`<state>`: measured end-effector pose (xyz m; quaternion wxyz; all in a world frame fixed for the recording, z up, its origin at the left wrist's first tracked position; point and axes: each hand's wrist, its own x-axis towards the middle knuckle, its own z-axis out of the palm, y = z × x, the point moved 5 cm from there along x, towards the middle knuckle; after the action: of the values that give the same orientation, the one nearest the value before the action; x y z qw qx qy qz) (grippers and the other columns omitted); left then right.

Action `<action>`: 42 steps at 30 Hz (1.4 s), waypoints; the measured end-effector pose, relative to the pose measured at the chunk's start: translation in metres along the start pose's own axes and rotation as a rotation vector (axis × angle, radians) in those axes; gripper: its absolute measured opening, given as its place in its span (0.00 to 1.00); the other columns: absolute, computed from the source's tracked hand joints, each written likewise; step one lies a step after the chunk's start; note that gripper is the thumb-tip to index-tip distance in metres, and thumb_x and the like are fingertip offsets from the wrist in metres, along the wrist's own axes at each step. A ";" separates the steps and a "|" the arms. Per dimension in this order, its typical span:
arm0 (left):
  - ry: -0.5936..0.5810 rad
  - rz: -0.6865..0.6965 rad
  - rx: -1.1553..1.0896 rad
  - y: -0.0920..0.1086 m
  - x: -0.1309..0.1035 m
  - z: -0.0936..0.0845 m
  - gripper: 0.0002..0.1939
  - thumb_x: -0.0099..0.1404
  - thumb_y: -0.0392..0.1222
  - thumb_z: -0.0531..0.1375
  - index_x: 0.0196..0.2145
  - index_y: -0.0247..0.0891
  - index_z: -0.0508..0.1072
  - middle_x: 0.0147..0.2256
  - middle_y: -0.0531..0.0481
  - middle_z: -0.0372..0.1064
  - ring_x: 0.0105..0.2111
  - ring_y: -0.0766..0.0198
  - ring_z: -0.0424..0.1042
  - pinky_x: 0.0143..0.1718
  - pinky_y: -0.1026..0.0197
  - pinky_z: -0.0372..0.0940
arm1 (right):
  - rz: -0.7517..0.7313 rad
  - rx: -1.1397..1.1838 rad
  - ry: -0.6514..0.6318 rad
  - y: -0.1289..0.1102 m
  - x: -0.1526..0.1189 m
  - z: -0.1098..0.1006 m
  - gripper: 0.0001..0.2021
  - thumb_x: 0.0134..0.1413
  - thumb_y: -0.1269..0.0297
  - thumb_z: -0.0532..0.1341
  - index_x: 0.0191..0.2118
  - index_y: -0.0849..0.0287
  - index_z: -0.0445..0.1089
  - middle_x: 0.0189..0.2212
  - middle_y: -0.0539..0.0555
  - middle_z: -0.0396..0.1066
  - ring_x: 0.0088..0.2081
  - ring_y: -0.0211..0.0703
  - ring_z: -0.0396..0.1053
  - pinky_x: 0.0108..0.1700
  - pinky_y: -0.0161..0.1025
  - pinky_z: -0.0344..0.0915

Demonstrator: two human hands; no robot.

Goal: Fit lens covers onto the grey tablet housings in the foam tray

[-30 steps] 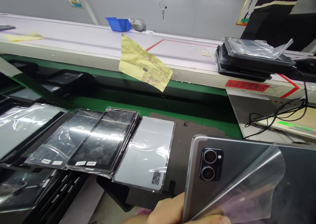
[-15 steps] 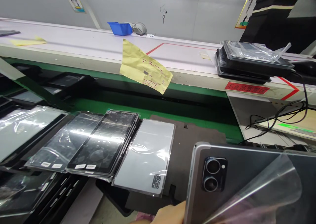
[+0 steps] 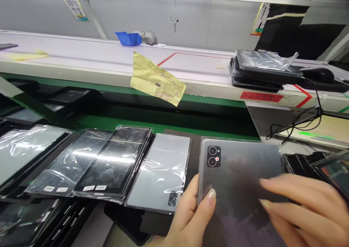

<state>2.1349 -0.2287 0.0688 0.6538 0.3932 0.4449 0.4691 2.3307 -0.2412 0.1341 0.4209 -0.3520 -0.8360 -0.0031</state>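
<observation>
My left hand point(image 3: 188, 218) grips a dark grey tablet point(image 3: 245, 158) by its left edge, thumb on the back face. The tablet's back faces up, with a two-lens camera block at its upper left and a small red mark by the lower lens. Over the tablet's right part hovers my right hand point(image 3: 308, 203), slightly blurred, its fingers stretched and apart; whether it touches the surface I cannot tell. Left of it lies a silver tablet point(image 3: 160, 167) in clear film. Beside that is a stack of black-screened tablets point(image 3: 120, 160) with white labels.
A white shelf point(image 3: 89, 58) runs behind, with a blue bin point(image 3: 128, 39) and wrapped black devices point(image 3: 259, 71) on it. Yellow paper point(image 3: 158, 81) hangs off its edge. Black cables point(image 3: 297, 121) dangle at right. More dark tablets point(image 3: 24, 218) are stacked at lower left.
The tablet has moved left and farther from me. The clear film flap that stood up from its back no longer shows raised. My right hand has come into view.
</observation>
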 end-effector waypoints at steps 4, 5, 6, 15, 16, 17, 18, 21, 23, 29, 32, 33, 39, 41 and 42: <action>-0.044 0.027 -0.003 0.000 -0.004 0.004 0.29 0.61 0.53 0.59 0.57 0.40 0.65 0.51 0.44 0.70 0.53 0.51 0.67 0.53 0.55 0.64 | -0.177 -0.036 -0.083 -0.026 0.059 0.013 0.08 0.53 0.80 0.58 0.37 0.62 0.66 0.42 0.58 0.70 0.43 0.45 0.67 0.42 0.42 0.69; -0.052 0.051 0.013 0.002 -0.005 0.003 0.29 0.60 0.53 0.60 0.57 0.40 0.65 0.52 0.43 0.69 0.53 0.52 0.66 0.54 0.56 0.64 | -0.181 -0.014 -0.076 -0.028 0.066 0.016 0.07 0.54 0.81 0.57 0.36 0.62 0.65 0.41 0.59 0.70 0.43 0.45 0.66 0.41 0.42 0.69; -0.061 0.078 0.034 0.004 -0.006 0.003 0.29 0.61 0.53 0.60 0.57 0.39 0.65 0.52 0.43 0.69 0.53 0.52 0.67 0.54 0.56 0.63 | -0.190 0.001 -0.074 -0.030 0.069 0.019 0.07 0.54 0.81 0.56 0.35 0.62 0.64 0.40 0.59 0.70 0.42 0.45 0.66 0.41 0.42 0.69; -0.062 0.269 0.239 0.012 -0.016 -0.004 0.24 0.63 0.50 0.58 0.56 0.44 0.67 0.35 0.50 0.74 0.32 0.63 0.71 0.42 0.66 0.68 | -0.189 0.024 -0.065 -0.029 0.060 0.027 0.10 0.54 0.82 0.52 0.31 0.59 0.60 0.37 0.57 0.67 0.39 0.43 0.65 0.37 0.41 0.66; -0.059 0.281 0.241 0.012 -0.016 -0.003 0.24 0.63 0.50 0.58 0.55 0.43 0.67 0.35 0.49 0.74 0.32 0.63 0.70 0.42 0.65 0.68 | -0.175 0.027 -0.064 -0.029 0.061 0.028 0.10 0.54 0.83 0.51 0.31 0.59 0.59 0.35 0.57 0.67 0.38 0.42 0.65 0.37 0.40 0.66; -0.057 0.289 0.244 0.012 -0.015 -0.003 0.24 0.63 0.51 0.58 0.56 0.43 0.67 0.36 0.49 0.73 0.32 0.62 0.70 0.42 0.64 0.68 | -0.160 0.032 -0.066 -0.028 0.062 0.028 0.11 0.54 0.83 0.50 0.30 0.59 0.59 0.33 0.56 0.66 0.36 0.41 0.64 0.36 0.39 0.65; -0.055 0.287 0.247 0.011 -0.015 -0.002 0.25 0.63 0.52 0.58 0.56 0.42 0.67 0.36 0.49 0.73 0.33 0.62 0.70 0.43 0.64 0.67 | -0.144 0.038 -0.071 -0.028 0.064 0.029 0.12 0.54 0.84 0.49 0.30 0.59 0.59 0.32 0.54 0.65 0.35 0.40 0.64 0.35 0.38 0.65; -0.081 0.234 0.254 0.010 -0.012 0.000 0.25 0.63 0.54 0.56 0.55 0.43 0.68 0.34 0.50 0.72 0.33 0.63 0.69 0.44 0.64 0.66 | -0.098 0.075 -0.096 -0.024 0.066 0.028 0.12 0.55 0.83 0.49 0.32 0.59 0.59 0.29 0.52 0.65 0.33 0.38 0.63 0.34 0.37 0.65; -0.118 0.197 0.250 0.010 -0.011 0.002 0.25 0.63 0.56 0.56 0.54 0.42 0.69 0.31 0.51 0.72 0.32 0.63 0.69 0.44 0.64 0.66 | -0.068 0.090 -0.078 -0.021 0.067 0.024 0.10 0.56 0.81 0.52 0.35 0.58 0.61 0.30 0.52 0.66 0.33 0.38 0.65 0.33 0.36 0.65; -0.099 0.196 0.214 0.018 -0.012 0.004 0.22 0.64 0.53 0.56 0.52 0.42 0.70 0.35 0.50 0.74 0.36 0.62 0.71 0.46 0.64 0.65 | -0.047 0.020 -0.084 -0.021 0.071 0.018 0.07 0.58 0.75 0.55 0.38 0.56 0.63 0.35 0.52 0.70 0.37 0.39 0.70 0.36 0.36 0.68; -0.105 0.262 0.245 0.020 -0.012 0.006 0.21 0.64 0.52 0.56 0.51 0.41 0.71 0.31 0.50 0.73 0.33 0.62 0.70 0.42 0.64 0.67 | -0.041 0.015 -0.113 -0.025 0.072 0.020 0.07 0.59 0.75 0.54 0.34 0.55 0.61 0.34 0.51 0.71 0.35 0.38 0.70 0.35 0.36 0.68; -0.105 0.278 0.257 0.019 -0.012 0.006 0.21 0.64 0.52 0.56 0.51 0.41 0.71 0.30 0.51 0.72 0.32 0.63 0.69 0.41 0.64 0.67 | -0.038 0.002 -0.123 -0.026 0.072 0.020 0.07 0.59 0.75 0.53 0.33 0.55 0.60 0.33 0.51 0.71 0.35 0.39 0.70 0.33 0.35 0.68; -0.093 0.323 0.265 0.017 -0.013 0.004 0.20 0.64 0.50 0.56 0.51 0.41 0.71 0.28 0.51 0.71 0.31 0.62 0.68 0.40 0.64 0.67 | -0.037 -0.079 -0.156 -0.026 0.075 0.016 0.07 0.60 0.74 0.54 0.33 0.55 0.62 0.33 0.52 0.70 0.33 0.39 0.69 0.31 0.35 0.66; -0.103 0.310 0.287 0.017 -0.012 0.005 0.20 0.64 0.50 0.56 0.51 0.41 0.71 0.28 0.51 0.71 0.31 0.62 0.69 0.40 0.64 0.67 | -0.073 -0.098 -0.187 -0.024 0.075 0.018 0.07 0.59 0.75 0.54 0.33 0.55 0.62 0.32 0.52 0.69 0.32 0.39 0.68 0.30 0.35 0.65; -0.111 0.303 0.303 0.017 -0.011 0.006 0.20 0.64 0.50 0.56 0.51 0.41 0.71 0.28 0.51 0.71 0.31 0.62 0.69 0.41 0.64 0.67 | -0.095 -0.110 -0.203 -0.024 0.075 0.019 0.07 0.59 0.75 0.54 0.33 0.55 0.62 0.31 0.51 0.69 0.31 0.39 0.68 0.30 0.35 0.65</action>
<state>2.1343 -0.2353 0.0881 0.5331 0.5744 0.4093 0.4673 2.2734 -0.2096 0.1813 0.3135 -0.3332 -0.8886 -0.0332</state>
